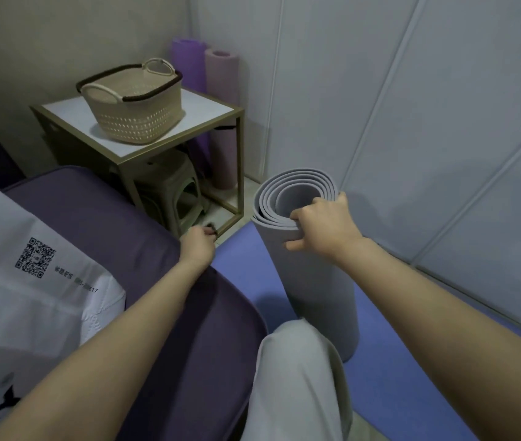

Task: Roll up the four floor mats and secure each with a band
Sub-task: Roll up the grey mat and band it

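pale wall panels [412, 106] close the far and right sides of a small room, and a blue mat [412, 377] lies flat on the floor at near right. we find the grey rolled mat [319, 281] standing on end on that blue mat, just beside the person's knee, its coils loose and open at the top. the right hand [322, 227] grips the top rim, fingers curled over the outer layers. the left hand [197, 245] is well apart to the left, by the foot of the side table [189, 103], pinching a small dark band [211, 226] in curled fingers. a purple rolled mat [187, 63] and a pink rolled mat [222, 90] stand in the far corner behind the table; a dark strap shows on the pink one. in our judgement the foam is light, soft and springy, and will uncoil if the rim is released. it should be squeezed around the upper body, with the band stretched over the top end and drawn down toward the middle.
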`<state>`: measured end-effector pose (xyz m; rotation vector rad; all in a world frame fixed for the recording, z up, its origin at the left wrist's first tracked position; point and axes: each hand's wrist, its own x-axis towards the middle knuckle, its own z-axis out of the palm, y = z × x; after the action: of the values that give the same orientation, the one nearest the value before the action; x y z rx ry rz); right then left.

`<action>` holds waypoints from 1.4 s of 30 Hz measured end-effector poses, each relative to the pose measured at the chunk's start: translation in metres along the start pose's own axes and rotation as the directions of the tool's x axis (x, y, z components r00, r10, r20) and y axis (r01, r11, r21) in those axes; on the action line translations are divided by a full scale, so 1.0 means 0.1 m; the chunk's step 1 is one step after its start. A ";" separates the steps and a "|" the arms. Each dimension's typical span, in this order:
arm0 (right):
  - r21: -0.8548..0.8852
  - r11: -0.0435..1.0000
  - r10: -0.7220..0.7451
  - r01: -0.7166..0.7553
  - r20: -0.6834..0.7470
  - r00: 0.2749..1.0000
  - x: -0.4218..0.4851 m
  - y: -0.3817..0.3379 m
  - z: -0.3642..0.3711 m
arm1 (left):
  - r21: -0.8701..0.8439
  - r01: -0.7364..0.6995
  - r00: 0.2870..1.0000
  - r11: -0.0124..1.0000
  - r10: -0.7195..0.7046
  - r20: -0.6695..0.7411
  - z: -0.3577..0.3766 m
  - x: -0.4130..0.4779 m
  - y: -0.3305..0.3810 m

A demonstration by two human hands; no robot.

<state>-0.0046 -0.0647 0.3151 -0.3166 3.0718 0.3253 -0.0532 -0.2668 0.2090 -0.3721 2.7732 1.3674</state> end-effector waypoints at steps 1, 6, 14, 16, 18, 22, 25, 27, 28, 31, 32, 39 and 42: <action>0.005 1.000 0.008 -0.008 0.000 1.000 -0.05 0.06 0.00 | -0.117 -0.014 1.000 0.993 0.011 -0.025 0.02 -0.06 0.18; 0.047 0.998 0.050 -0.049 -0.028 0.998 -0.39 0.42 0.02 | -0.416 -0.236 0.971 0.878 0.199 -0.133 0.12 -0.40 0.95; 0.258 0.963 0.110 -0.083 -0.096 0.989 -0.93 0.88 0.15 | -0.318 -0.638 0.749 0.701 0.661 -0.046 0.60 -1.10 1.42; 0.388 0.917 0.135 -0.095 -0.079 0.988 -1.01 0.97 0.14 | -0.296 -0.641 0.745 0.708 0.667 -0.017 0.67 -1.17 1.41; 0.521 0.847 0.153 -0.106 -0.048 0.987 -1.07 1.02 0.10 | -0.291 -0.634 0.750 0.716 0.661 -0.008 0.71 -1.22 1.42; 0.621 0.778 0.138 -0.095 -0.021 0.990 -1.14 1.07 0.10 | -0.263 -0.657 0.730 0.706 0.684 0.014 0.77 -1.28 1.48; 0.543 0.834 0.175 -0.100 -0.087 0.981 -1.18 1.08 0.14 | -0.244 -0.692 0.695 0.679 0.719 0.029 0.77 -1.31 1.50; 0.515 0.850 0.210 -0.113 -0.135 0.968 -1.21 1.06 0.17 | -0.227 -0.740 0.647 0.633 0.763 0.020 0.76 -1.35 1.51; 0.497 0.859 0.227 -0.121 -0.158 0.961 -1.21 1.05 0.18 | -0.188 -0.775 0.615 0.603 0.789 -0.005 0.76 -1.38 1.50; 0.509 0.848 0.293 -0.151 -0.210 0.933 -1.23 1.03 0.22 | -0.140 -0.822 0.565 0.552 0.822 -0.074 0.77 -1.45 1.48; 0.547 0.822 0.312 -0.159 -0.200 0.929 -1.23 1.04 0.22 | -0.158 -0.820 0.564 0.551 0.823 -0.058 0.78 -1.48 1.46; 0.804 0.580 0.198 -0.132 0.018 0.980 -1.30 1.16 0.11 | -0.193 -0.793 0.599 0.578 0.798 -0.069 0.92 -1.57 1.40; 0.803 0.559 0.368 -0.208 -0.015 0.930 -1.29 1.12 0.12 | -0.198 -0.810 0.574 0.552 0.815 -0.081 0.95 -1.59 1.43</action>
<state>0.0984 0.0701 0.3336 0.2301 3.0208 -1.1322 0.0609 -0.0766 0.2830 1.1105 2.8532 1.7630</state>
